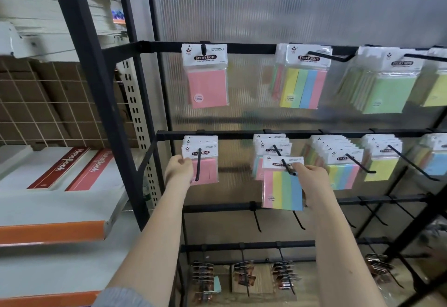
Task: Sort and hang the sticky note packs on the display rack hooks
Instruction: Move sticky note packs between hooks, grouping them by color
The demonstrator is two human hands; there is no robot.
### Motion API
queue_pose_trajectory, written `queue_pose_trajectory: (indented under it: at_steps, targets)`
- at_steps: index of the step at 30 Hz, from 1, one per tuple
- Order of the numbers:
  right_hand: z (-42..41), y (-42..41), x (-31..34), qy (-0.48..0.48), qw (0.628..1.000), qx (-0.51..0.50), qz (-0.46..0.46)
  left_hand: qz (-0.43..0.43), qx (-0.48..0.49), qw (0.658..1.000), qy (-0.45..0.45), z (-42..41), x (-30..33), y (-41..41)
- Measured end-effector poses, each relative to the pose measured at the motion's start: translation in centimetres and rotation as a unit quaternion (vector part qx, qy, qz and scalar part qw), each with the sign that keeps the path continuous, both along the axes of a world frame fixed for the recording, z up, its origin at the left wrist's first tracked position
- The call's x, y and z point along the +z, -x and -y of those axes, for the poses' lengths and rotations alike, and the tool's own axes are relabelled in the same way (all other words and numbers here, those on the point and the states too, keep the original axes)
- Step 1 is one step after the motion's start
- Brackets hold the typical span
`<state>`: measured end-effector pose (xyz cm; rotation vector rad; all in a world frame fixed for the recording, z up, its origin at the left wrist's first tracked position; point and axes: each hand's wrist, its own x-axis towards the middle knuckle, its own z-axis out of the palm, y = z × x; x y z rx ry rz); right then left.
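At frame centre a striped pack sits at the tip of a hook, its header pinched by the right hand. Just left, the left hand pinches the header edge of pink packs on the neighbouring hook. Bare hooks jut below. The rack holds more packs above and rightward.
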<state>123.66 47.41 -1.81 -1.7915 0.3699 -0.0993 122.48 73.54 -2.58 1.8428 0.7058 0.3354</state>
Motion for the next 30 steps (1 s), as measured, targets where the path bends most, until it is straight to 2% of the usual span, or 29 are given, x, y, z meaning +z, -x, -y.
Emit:
queue_pose_trajectory:
  at_steps: [4, 9, 15, 20, 24, 30]
  targets:
    - [0.4, 1.0, 0.2, -0.011, 1.0, -0.007, -0.024, 0.011, 0.004, 0.999, 0.032, 0.3, -0.7, 0.8]
    - [0.8, 3.5, 1.4, 0.044, 0.999, 0.002, -0.017, 0.021, -0.02, 0.999, 0.026, 0.9, -1.4, 1.5]
    - [1.4, 7.2, 3.9, 0.101, 0.995, -0.005, 0.013, 0.057, -0.041, 0.995, 0.07, 1.0, -1.0, 2.1]
    - [1.2, 8.4, 5.2, 0.095, 0.995, -0.025, 0.036, 0.056, -0.048, 0.997, -0.032, 0.3, -0.4, 3.6]
    - [0.6, 8.4, 5.0, 0.067, 0.995, -0.045, 0.058, 0.096, -0.049, 0.993, -0.055, 0.8, 0.0, 5.5]
    - [0.9, 8.9, 5.4, 0.041, 0.995, -0.027, 0.092, 0.07, -0.012, 0.993, -0.093, 1.7, 0.2, 8.2]
